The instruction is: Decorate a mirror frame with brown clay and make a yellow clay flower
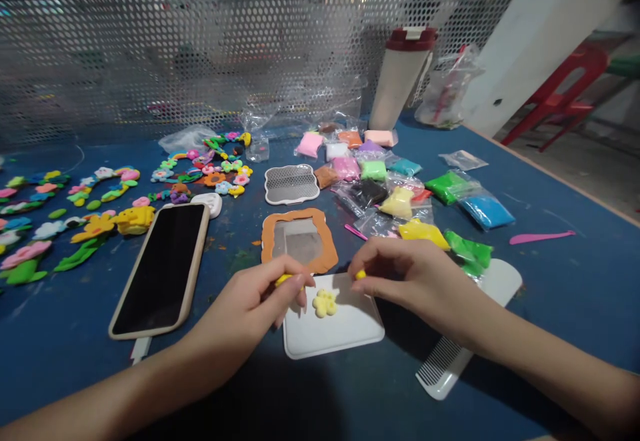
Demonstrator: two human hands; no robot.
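Note:
My left hand [273, 294] pinches a lump of yellow clay [284, 280] between thumb and fingers, over the left side of a white board [335, 341]. A smaller yellow bit of clay sits between the thumb and forefinger of my right hand [395, 271], above the board's right corner. Between both hands lies a pale yellow clay flower [325, 303] on the board. Just behind stands out a mirror with an orange clay border [300, 237], flat on the table. Under my right forearm is a white comb [445, 367], partly hidden.
Packets of coloured clay [373, 171] cover the back middle and right. A phone [163, 267] and clay flower wreaths [200, 171] lie left. A small mirror [291, 184], a tumbler [403, 81] and a pink modelling tool [543, 237] are also there. Perforated metal [200, 41] borders the back.

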